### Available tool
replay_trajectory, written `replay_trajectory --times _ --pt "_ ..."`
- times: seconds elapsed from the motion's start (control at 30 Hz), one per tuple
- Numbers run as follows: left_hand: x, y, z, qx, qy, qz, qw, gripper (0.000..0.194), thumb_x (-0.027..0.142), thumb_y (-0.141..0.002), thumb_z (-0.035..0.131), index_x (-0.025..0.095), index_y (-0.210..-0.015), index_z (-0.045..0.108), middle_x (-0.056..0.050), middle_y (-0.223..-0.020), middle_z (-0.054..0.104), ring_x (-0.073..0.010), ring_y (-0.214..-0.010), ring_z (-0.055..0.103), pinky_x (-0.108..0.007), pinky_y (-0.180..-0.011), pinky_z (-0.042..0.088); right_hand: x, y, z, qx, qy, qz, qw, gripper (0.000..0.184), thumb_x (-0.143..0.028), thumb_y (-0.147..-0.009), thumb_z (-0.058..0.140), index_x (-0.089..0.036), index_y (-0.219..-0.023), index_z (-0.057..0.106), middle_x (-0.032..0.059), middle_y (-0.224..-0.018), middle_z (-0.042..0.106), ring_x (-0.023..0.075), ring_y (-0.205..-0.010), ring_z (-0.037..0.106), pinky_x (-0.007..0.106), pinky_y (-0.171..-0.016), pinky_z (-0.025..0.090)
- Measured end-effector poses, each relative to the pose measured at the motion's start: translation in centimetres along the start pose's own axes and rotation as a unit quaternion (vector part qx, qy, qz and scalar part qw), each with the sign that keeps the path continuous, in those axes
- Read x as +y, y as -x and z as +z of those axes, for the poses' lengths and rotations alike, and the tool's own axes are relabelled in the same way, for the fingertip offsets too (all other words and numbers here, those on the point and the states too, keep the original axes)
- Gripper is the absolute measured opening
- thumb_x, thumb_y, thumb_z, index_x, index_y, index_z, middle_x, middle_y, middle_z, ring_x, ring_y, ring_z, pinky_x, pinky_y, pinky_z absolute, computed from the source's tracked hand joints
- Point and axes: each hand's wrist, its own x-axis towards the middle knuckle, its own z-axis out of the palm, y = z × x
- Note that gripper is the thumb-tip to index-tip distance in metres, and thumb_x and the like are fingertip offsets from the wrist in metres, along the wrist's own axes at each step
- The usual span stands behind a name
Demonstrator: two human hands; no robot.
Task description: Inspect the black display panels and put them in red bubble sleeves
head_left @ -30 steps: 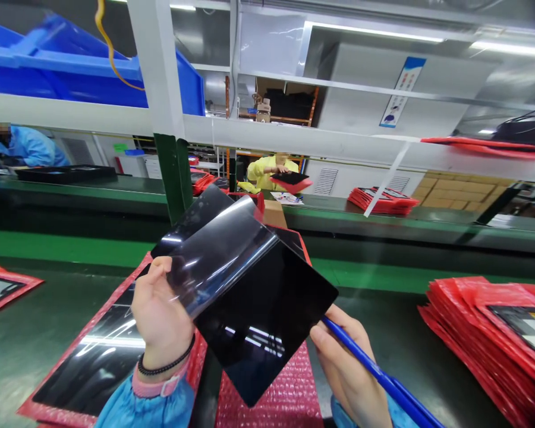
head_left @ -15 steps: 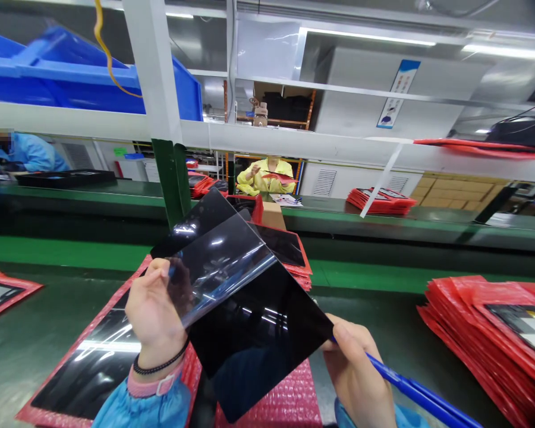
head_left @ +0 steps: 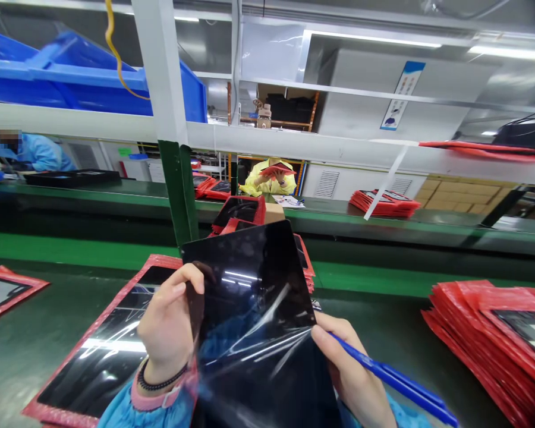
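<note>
A black screen panel (head_left: 249,255) is held up tilted in front of me, with bright light streaks on its face. Clear protective film (head_left: 263,336) lies creased over its lower part, the wrinkles running toward the right edge. At the panel's left side, my left hand (head_left: 167,324) is closed in a pinch on the film, its fingertips near the upper left edge. My right hand (head_left: 354,368) grips the panel's right edge between thumb and fingers. A blue pen (head_left: 396,377) is also tucked in that hand, pointing down to the right.
Under my left arm lies a screen in a red bubble-wrap sleeve (head_left: 102,351). Stacked red sleeves (head_left: 477,339) stand at right, and another sleeve (head_left: 15,291) is at far left. Behind are a green post (head_left: 178,196), a blue bin (head_left: 89,89) and a co-worker in yellow (head_left: 254,178).
The film, earlier folded back in a smooth sheet across the panel, now spreads creased over its lower part. The panel has turned more upright. The co-worker in yellow has raised a red sleeve.
</note>
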Motion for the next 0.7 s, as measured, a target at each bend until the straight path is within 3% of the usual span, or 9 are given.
replay_trajectory --times 0.1,0.2,0.3,0.57,0.7 --pt "0.1 0.3 0.2 -0.042 -0.004 0.007 0.999 0.02 0.035 -0.061 0.057 0.018 -0.05 0.061 -0.004 -0.058 0.057 -0.018 -0.062 0.051 -0.028 -0.058 0.038 -0.2 0.2 0.1 -0.03 0.025 -0.019 0.999 0.039 -0.056 -0.067 0.076 -0.028 -0.095 0.075 0.0038 -0.096 0.074 0.0281 -0.097 0.065 0.038 -0.085 0.052" --pt "0.1 0.3 0.3 -0.046 -0.013 0.009 0.999 0.021 0.034 -0.061 0.058 0.018 -0.048 0.062 -0.004 -0.061 0.06 -0.0171 -0.059 0.051 -0.028 -0.056 0.037 -1.0 -0.1 0.4 -0.143 0.015 -0.04 0.989 0.036 -0.05 -0.07 0.076 -0.028 -0.099 0.074 0.0007 -0.08 0.072 0.0239 -0.08 0.067 0.031 -0.07 0.054" --pt "0.0 0.3 0.1 -0.044 -0.018 0.015 0.999 0.021 0.033 -0.062 0.057 0.019 -0.048 0.062 -0.004 -0.06 0.061 -0.0158 -0.054 0.049 -0.029 -0.054 0.036 -1.6 -0.7 0.8 -0.228 -0.018 -0.067 0.971 0.034 -0.042 -0.071 0.077 -0.028 -0.102 0.073 -0.0008 -0.081 0.072 0.022 -0.08 0.067 0.029 -0.073 0.053" --pt "-0.4 0.3 0.1 -0.051 -0.032 0.055 0.997 0.022 0.031 -0.066 0.055 0.02 -0.048 0.063 -0.002 -0.053 0.057 -0.0161 -0.052 0.05 -0.029 -0.053 0.035 -0.6 -1.2 0.8 -0.211 0.007 -0.122 0.97 0.059 -0.043 -0.068 0.079 -0.025 -0.122 0.061 0.0032 -0.107 0.072 0.0283 -0.1 0.068 0.033 -0.086 0.054" --pt "-0.6 0.2 0.1 -0.067 -0.042 0.095 0.992 0.024 0.027 -0.068 0.053 0.02 -0.047 0.062 -0.002 -0.051 0.057 -0.0161 -0.054 0.051 -0.028 -0.054 0.037 0.9 -0.8 0.7 -0.141 0.078 -0.222 0.962 0.081 -0.038 -0.07 0.081 -0.029 -0.141 0.041 0.0075 -0.131 0.062 0.031 -0.115 0.062 0.037 -0.094 0.054"
